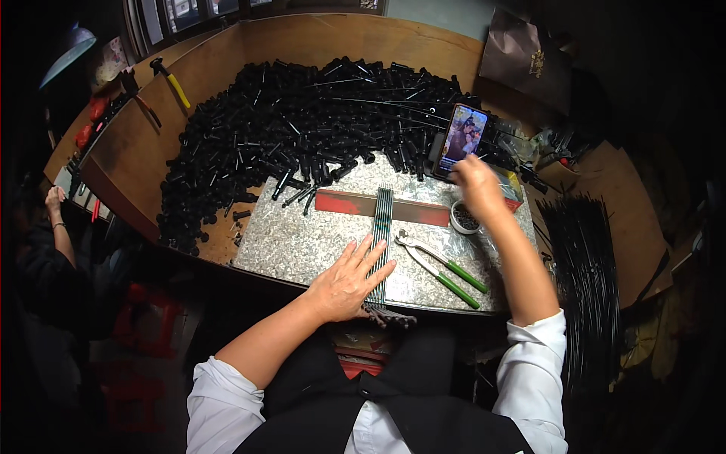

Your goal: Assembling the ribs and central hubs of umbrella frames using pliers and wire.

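Observation:
My left hand (344,284) lies flat with fingers spread over a row of thin dark rods (385,208). The rods lie side by side across a red and brown bar (344,202) on a speckled grey board (283,242). Their dark, thicker ends stick out past the board's near edge. My right hand (482,188) is raised at the lower edge of a phone (464,132) with a lit picture. Its fingers are blurred, and whether they touch the screen I cannot tell. Below that hand stands a small white cup (454,220) holding small dark pieces. Green-handled pincers (442,271) lie right of the rods.
A large heap of black tubular parts (302,113) fills the wooden-walled bench (302,32). Long black rods (582,265) are bundled at the right. A yellow-handled hammer (175,85) hangs on the left wall. Another person's hand (54,200) shows at far left.

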`<action>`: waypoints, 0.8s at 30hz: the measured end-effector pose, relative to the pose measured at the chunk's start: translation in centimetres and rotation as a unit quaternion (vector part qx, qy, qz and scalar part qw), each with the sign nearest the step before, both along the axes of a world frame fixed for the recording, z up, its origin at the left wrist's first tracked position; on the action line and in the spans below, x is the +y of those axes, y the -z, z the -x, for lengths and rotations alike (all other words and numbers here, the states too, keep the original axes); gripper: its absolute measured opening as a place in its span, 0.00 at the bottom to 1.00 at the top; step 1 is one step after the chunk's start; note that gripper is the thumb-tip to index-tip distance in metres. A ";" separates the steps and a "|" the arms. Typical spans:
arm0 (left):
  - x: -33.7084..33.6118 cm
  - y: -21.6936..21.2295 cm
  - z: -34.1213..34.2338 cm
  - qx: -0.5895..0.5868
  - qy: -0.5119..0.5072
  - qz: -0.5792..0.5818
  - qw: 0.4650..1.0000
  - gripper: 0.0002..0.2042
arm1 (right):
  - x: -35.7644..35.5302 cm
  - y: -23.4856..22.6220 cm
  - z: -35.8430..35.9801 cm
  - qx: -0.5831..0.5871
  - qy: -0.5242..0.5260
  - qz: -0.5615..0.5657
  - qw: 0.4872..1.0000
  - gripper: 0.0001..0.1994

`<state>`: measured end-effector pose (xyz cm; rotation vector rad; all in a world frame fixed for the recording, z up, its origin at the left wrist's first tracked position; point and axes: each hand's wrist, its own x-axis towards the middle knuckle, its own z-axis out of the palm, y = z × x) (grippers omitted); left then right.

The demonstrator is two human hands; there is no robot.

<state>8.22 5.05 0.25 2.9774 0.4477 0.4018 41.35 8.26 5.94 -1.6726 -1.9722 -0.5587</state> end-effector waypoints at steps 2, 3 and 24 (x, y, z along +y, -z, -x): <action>0.1 0.1 0.2 -0.003 -0.006 -0.005 1.000 0.49 | -0.9 -1.5 -2.7 -0.011 0.088 0.024 0.996 0.04; 0.1 0.2 0.0 -0.008 -0.002 -0.014 1.000 0.49 | -1.1 -1.4 -5.3 -0.036 0.165 0.067 0.983 0.05; 0.0 -0.5 -0.3 0.048 0.000 -0.022 0.999 0.46 | -4.1 -1.9 -8.5 -0.172 0.286 0.158 0.929 0.08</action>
